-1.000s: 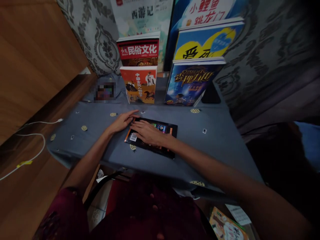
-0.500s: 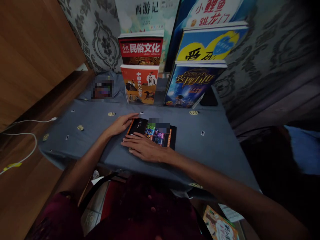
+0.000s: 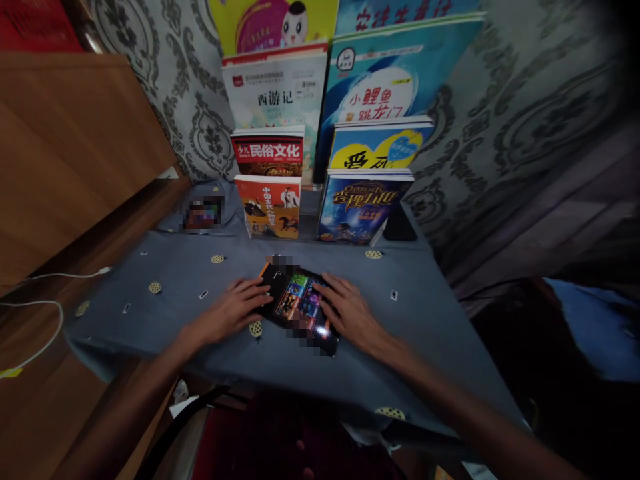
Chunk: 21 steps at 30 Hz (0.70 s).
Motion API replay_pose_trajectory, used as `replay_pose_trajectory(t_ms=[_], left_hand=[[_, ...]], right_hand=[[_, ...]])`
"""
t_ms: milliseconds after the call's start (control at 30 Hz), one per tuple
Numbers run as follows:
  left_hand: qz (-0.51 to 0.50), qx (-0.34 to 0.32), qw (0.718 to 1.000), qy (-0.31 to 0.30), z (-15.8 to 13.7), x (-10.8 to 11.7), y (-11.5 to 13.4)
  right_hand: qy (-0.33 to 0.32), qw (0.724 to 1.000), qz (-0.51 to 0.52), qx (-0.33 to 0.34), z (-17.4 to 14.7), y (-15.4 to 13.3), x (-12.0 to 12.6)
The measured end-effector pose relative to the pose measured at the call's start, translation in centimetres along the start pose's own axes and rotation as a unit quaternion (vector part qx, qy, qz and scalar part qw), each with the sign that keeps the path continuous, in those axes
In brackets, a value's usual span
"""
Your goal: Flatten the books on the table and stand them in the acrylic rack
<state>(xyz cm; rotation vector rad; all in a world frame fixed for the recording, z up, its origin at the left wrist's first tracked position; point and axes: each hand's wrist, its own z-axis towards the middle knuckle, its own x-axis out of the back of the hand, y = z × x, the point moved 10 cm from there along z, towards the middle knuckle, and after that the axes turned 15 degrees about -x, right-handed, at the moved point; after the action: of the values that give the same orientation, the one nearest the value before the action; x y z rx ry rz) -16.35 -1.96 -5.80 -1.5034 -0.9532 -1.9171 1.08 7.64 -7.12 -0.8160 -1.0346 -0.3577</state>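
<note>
A dark glossy book [image 3: 295,300] with bright picture panels and a black left part lies flat on the cloth-covered table [image 3: 165,333], turned at a slant. On its left edge rest the fingers of my left hand [image 3: 235,310], stretched out and slightly apart. My right hand [image 3: 355,317] lies over the right edge with its fingers extended across the panels. Neither hand is closed around the book. Blurred squares hide bits of its top and bottom, and a light glare shows near the lower right corner.
Behind the book, a rack displays children's books in two columns, with an orange book [image 3: 270,210] and a blue book [image 3: 357,210] in front. A dark flat object [image 3: 400,225] lies beside it. A blurred item [image 3: 203,213] sits at left. White cable [image 3: 60,320] hangs far left.
My right hand has moved from across the book's lower left to its right edge, uncovering the panels. My left hand has shifted down along the left edge. The view has tilted up.
</note>
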Motion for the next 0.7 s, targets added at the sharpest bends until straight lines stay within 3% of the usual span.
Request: replay_pose_trajectory(t_ms=[167, 367, 533, 700], left_hand=[[0.055, 0.029, 0.997, 0.037, 1.5, 1.3, -2.9], [0.046, 0.061, 0.992, 0.104, 1.6, 1.5, -4.4], [0.036, 0.102, 0.986, 0.13, 1.5, 1.2, -5.2], [0.052, 0.121, 0.979, 0.155, 1.6, 0.9, -5.2]], right_hand=[[0.033, 0.999, -0.025, -0.024, -2.7, -1.7, 1.3], [0.001, 1.0, 0.013, 0.002, -4.4, -4.1, 2.1], [-0.012, 1.0, 0.007, 0.017, 0.0, -5.4, 0.7], [-0.07, 0.994, 0.045, 0.073, 5.8, -9.3, -3.6]])
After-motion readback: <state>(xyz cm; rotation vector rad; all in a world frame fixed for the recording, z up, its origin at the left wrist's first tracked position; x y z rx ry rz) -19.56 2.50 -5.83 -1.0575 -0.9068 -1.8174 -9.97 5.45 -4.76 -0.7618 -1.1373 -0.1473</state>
